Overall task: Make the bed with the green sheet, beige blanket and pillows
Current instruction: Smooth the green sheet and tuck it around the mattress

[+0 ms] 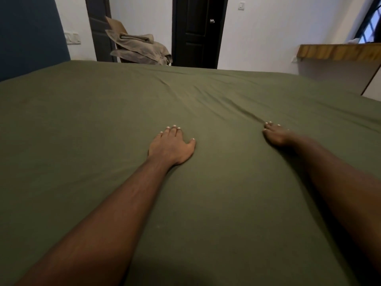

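The sheet [103, 120] lies spread over the whole bed, smooth on the left and drawn into long creases that run from the far middle toward the right hand [276, 134]. The left hand [171, 145] lies palm down on the sheet, fingers straight and thumb spread, gripping nothing. The right hand also rests flat with fingers extended, its fingertips at the near end of a crease, with no cloth gathered in it that I can see. Beyond the far edge, a chair [115, 24] by the dark doors holds the beige blanket [142, 48] in a rumpled heap, with a folded piece on top.
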